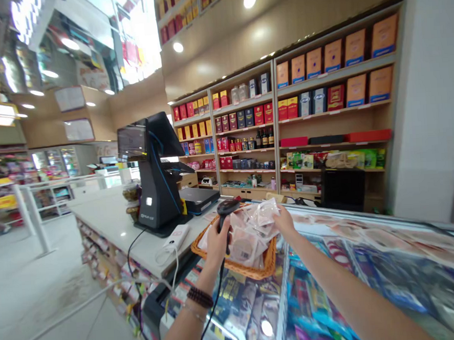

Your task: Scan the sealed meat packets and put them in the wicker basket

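Note:
My left hand (217, 241) is wrapped round the grip of a black handheld barcode scanner (228, 207), its cord trailing down past my wrist. A clear plastic packet (266, 212) is pinched in my right hand (284, 222), above the right side of a wicker basket (252, 270). The basket is heaped with more clear packets (244, 247), one of which shows a barcode label. What the packets contain is hard to make out. The scanner's head is over the left part of the basket, close to the packets.
The basket stands on a glass-topped freezer (254, 307) full of packaged goods. To its left are a white counter (110, 218), a black checkout terminal (150, 180) and a white power bank (176, 237) with a cable. Flat packets (385, 234) lie on the glass at right; shelves (243, 123) stand behind.

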`<state>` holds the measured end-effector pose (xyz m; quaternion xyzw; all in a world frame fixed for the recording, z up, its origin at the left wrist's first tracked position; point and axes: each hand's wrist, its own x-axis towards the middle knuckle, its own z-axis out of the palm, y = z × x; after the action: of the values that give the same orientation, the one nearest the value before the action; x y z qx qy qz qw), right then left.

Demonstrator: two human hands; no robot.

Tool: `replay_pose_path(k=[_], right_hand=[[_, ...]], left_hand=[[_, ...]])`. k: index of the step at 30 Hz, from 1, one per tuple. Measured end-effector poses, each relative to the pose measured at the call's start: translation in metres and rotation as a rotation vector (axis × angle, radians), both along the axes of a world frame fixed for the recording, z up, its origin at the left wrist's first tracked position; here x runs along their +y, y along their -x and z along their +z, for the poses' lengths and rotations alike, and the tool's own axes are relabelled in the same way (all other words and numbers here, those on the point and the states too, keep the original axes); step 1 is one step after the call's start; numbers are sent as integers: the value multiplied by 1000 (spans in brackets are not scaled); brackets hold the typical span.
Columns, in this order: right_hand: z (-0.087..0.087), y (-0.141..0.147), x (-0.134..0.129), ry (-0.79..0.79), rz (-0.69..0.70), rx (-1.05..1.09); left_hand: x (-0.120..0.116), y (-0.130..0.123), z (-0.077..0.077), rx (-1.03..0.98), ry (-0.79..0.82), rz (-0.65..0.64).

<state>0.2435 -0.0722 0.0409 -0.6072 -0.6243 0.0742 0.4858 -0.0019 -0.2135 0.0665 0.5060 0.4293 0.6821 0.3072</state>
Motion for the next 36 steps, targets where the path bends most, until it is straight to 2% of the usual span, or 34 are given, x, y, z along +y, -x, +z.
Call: replay_pose_path(k=[3, 6, 9, 12, 17, 20, 23, 26, 29, 33, 34, 36], right_hand=[[13, 36, -5, 128, 62, -222], [16, 49, -16, 164, 23, -483], [15, 38, -26, 255, -57, -588], [13, 10, -34, 279, -153, -588], [13, -57, -48, 286, -244, -553], [10, -118, -63, 269, -273, -528], [4, -191, -92, 213, -325, -514], [-5, -260, -138, 167, -428, -499], [-11, -310, -197, 128, -578, -471], [-19, -351, -277, 59, -696, -454], [-22, -358, -296, 37, -749, -444], [-30, -374, -329, -7, -944, -404]], left_hand=[[-4, 22, 0, -7, 10, 56], [-12, 35, -3, -4, 20, 87], [-19, 40, -9, 3, 36, 112], [-25, 36, -14, 14, 65, 96], [-30, 11, -16, 14, 51, 18], [-27, -17, -17, 11, 24, -50], [-21, -55, -17, 9, 13, -126], [-20, -100, -16, -8, 23, -249], [-25, -144, -15, -12, 12, -376], [-34, -192, -22, -20, 31, -505], [-36, -202, -25, -19, 40, -530], [-39, -218, -33, -16, 56, -566]])
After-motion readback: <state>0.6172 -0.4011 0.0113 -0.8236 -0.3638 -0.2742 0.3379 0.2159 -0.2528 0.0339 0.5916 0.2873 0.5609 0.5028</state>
